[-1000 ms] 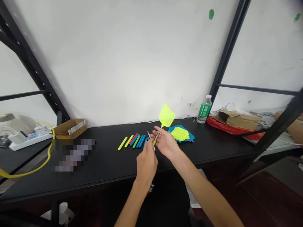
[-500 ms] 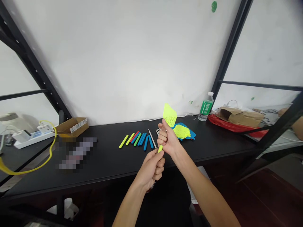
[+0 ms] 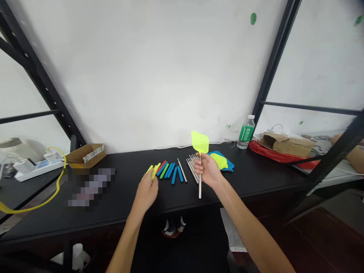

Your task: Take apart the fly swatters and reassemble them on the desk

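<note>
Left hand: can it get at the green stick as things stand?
Likely yes: the left hand is close by, at a yellow stick, and nothing visible covers the green stick. Blue sticks lie close beside it. I can't tell whether the hand's grip is free.

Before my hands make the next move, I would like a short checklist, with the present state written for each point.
1. Right hand holds the slim, silver metal rod securely: ok, it is closed around the rod's upper part.
2. Flat, perforated, yellow-green swatter head sits at the rod's top: ok; how tightly it fits, cannot tell.
3. Rod's lower end is uncovered: ok, bare metal shows.
4. Left hand grips one slender, rounded, yellow-green stick firmly: cannot tell, the hand hides the contact.
5. Clear plastic bottle with green label stands upright, apart from both hands: ok.
</note>
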`<state>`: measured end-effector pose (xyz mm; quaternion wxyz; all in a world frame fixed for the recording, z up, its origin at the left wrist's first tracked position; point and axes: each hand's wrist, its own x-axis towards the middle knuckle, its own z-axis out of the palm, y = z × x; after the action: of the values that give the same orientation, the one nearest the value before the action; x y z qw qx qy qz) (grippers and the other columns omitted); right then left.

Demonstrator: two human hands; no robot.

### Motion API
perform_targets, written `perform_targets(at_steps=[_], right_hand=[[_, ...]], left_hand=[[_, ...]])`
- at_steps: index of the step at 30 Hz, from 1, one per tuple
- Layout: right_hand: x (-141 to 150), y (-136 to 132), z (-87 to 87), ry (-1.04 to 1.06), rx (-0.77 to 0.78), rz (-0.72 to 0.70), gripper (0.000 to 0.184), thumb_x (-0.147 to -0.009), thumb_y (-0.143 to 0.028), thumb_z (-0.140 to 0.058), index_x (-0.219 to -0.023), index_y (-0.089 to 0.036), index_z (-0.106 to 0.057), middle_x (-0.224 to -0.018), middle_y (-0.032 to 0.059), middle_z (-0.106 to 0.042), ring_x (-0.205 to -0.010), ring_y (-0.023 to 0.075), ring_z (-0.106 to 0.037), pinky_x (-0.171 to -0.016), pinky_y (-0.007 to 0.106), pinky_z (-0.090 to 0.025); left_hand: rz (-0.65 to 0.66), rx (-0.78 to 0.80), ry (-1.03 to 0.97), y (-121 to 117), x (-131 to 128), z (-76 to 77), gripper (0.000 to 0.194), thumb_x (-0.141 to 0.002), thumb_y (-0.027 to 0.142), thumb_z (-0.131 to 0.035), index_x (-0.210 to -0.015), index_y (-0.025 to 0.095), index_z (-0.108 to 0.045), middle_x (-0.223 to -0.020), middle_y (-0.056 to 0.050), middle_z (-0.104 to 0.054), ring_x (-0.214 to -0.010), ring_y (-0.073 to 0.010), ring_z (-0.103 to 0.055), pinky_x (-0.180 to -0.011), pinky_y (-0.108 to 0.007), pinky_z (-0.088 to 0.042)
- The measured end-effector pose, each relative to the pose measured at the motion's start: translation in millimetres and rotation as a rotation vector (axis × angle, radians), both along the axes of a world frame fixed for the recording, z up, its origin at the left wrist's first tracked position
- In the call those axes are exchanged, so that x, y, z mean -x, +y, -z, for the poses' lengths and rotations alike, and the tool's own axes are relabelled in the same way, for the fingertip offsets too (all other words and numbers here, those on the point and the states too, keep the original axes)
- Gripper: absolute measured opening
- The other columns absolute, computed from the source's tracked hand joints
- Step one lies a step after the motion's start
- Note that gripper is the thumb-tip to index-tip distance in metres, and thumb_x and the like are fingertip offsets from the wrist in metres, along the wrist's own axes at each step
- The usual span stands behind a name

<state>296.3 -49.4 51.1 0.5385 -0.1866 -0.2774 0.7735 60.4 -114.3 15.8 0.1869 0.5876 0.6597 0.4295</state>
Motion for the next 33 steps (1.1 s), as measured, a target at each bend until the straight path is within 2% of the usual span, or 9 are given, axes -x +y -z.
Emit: perform_targets(at_steps=[2,5,8,11,15,20,28,31,33], right_hand=[[6.6,-1.8,6.3,-0.011,0.000,0.006,0.017,-0.081,-0.032,-0.064,-0.085,-0.019,-0.053,-0.059,-0.0067,-0.040,-0.043,0.0056,-0.028,-0.038,0.016,-0.021],[16.4,-5.1,12.0,-0.034,-0.021,0.005,0.022,-0.081,-0.035,-0.068,-0.086,-0.019,-0.055,-0.059,-0.0070,-0.038,-0.043,0.0053,-0.026,-0.038,0.016,-0.019],[22.9,-9.5,15.0,-0.070,-0.051,-0.006,0.024,-0.080,-0.037,-0.071,-0.085,-0.018,-0.057,-0.059,-0.0066,-0.039,-0.044,0.0049,-0.026,-0.039,0.016,-0.019],[25.9,-12.2,17.6,-0.094,-0.084,-0.012,0.027,-0.078,-0.038,-0.074,-0.083,-0.017,-0.059,-0.058,-0.0062,-0.040,-0.045,0.0045,-0.026,-0.039,0.016,-0.020],[27.5,-12.2,22.4,-0.144,-0.125,-0.041,0.031,-0.079,-0.044,-0.074,-0.080,-0.016,-0.060,-0.056,-0.0063,-0.039,-0.044,0.0040,-0.025,-0.038,0.015,-0.019],[30.1,-13.1,26.5,-0.171,-0.144,-0.076,0.035,-0.079,-0.047,-0.074,-0.082,-0.014,-0.062,-0.056,-0.0064,-0.039,-0.043,0.0037,-0.025,-0.038,0.016,-0.018],[31.5,-12.8,34.0,-0.148,-0.110,-0.085,0.036,-0.078,-0.046,-0.075,-0.082,-0.014,-0.062,-0.055,-0.0069,-0.038,-0.043,0.0032,-0.025,-0.038,0.016,-0.017],[32.8,-14.0,35.4,-0.168,-0.116,-0.073,0.037,-0.077,-0.048,-0.075,-0.081,-0.014,-0.060,-0.053,-0.0077,-0.038,-0.042,0.0030,-0.024,-0.038,0.017,-0.016],[35.9,-17.5,34.1,-0.211,-0.149,-0.083,0.037,-0.079,-0.050,-0.072,-0.081,-0.015,-0.059,-0.051,-0.0082,-0.038,-0.040,0.0030,-0.023,-0.038,0.017,-0.014]], left_hand=[[-0.141,0.006,0.368,24.7,16.1,-2.9,0.050,-0.087,0.014,-0.039,-0.136,0.011,-0.048,-0.117,-0.018,-0.055,-0.102,-0.0264,-0.057,-0.090,-0.040,-0.044],[-0.192,0.034,0.692,42.8,24.4,0.2,0.057,-0.081,0.006,-0.038,-0.138,0.003,-0.046,-0.120,-0.023,-0.053,-0.110,-0.0318,-0.051,-0.097,-0.046,-0.039],[-0.158,0.057,0.841,43.1,21.6,8.8,0.056,-0.082,0.008,-0.038,-0.137,0.004,-0.049,-0.122,-0.022,-0.052,-0.108,-0.0328,-0.049,-0.094,-0.045,-0.039],[-0.158,0.074,0.890,38.4,18.2,14.2,0.054,-0.085,0.010,-0.036,-0.136,0.006,-0.051,-0.125,-0.022,-0.051,-0.106,-0.0324,-0.049,-0.090,-0.044,-0.041],[-0.182,0.040,0.909,34.5,16.5,11.0,0.052,-0.089,0.012,-0.034,-0.137,0.009,-0.052,-0.126,-0.021,-0.051,-0.105,-0.0321,-0.050,-0.087,-0.042,-0.043],[-0.174,0.040,0.884,34.2,13.8,4.5,0.048,-0.093,0.017,-0.033,-0.134,0.011,-0.056,-0.110,-0.018,-0.057,-0.100,-0.0300,-0.055,-0.085,-0.040,-0.044],[-0.146,-0.033,0.723,36.6,19.3,11.1,0.042,-0.095,0.027,-0.038,-0.131,0.020,-0.058,-0.105,-0.013,-0.061,-0.093,-0.0286,-0.060,-0.075,-0.036,-0.046],[-0.129,-0.101,0.551,32.2,14.2,3.4,0.040,-0.093,0.032,-0.044,-0.126,0.019,-0.063,-0.107,-0.013,-0.063,-0.097,-0.0290,-0.061,-0.080,-0.038,-0.046],[-0.006,-0.114,0.289,26.3,1.9,-4.4,0.041,-0.091,0.040,-0.050,-0.124,0.020,-0.065,-0.107,-0.011,-0.066,-0.094,-0.0263,-0.063,-0.082,-0.037,-0.047]])
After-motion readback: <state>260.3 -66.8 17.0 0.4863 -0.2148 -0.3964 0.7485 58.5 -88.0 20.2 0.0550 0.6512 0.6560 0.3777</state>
